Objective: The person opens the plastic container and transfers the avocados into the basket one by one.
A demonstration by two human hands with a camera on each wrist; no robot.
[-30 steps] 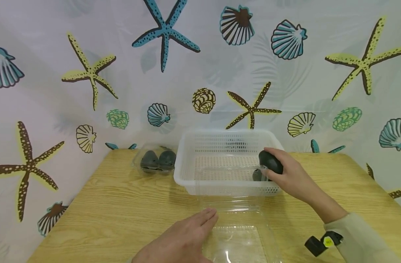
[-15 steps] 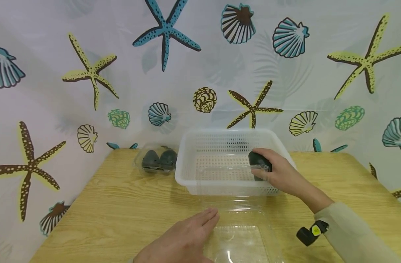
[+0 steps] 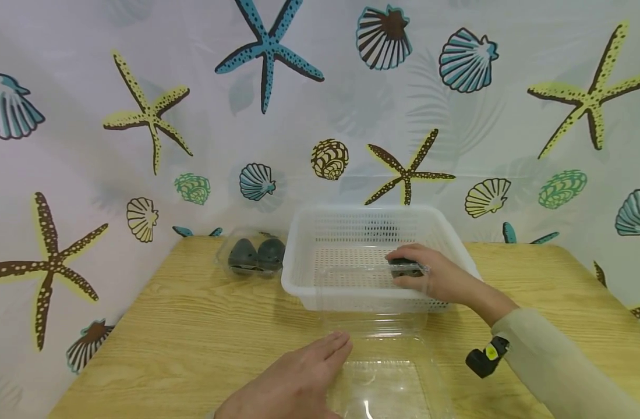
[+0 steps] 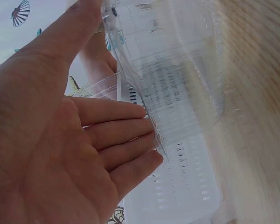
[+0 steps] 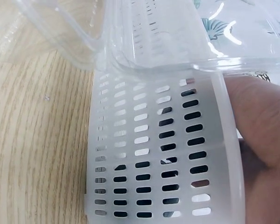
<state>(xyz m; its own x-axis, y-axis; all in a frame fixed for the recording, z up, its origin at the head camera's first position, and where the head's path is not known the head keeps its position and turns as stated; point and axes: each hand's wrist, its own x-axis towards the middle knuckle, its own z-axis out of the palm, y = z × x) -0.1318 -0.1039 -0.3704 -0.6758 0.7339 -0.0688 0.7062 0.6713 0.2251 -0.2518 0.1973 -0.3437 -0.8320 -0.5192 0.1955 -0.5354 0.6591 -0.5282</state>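
Inside the basket [image 3: 320,233], right hand [image 3: 435,279] fingers clasp the dark avocado [image 3: 403,267], lengthwise left-right.

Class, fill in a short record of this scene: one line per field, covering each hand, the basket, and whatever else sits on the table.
Right hand: inside the basket, gripping a dark object
Left hand: flat, fingers straight, against the clear plastic container
Basket: white, perforated, on the wooden table
Other: clear pack of two dark objects left of the basket

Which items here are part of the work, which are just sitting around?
In use: right hand holding a dark avocado inside the white basket; left hand on the clear clamshell box.

Idle: small clear pack of two avocados; table.
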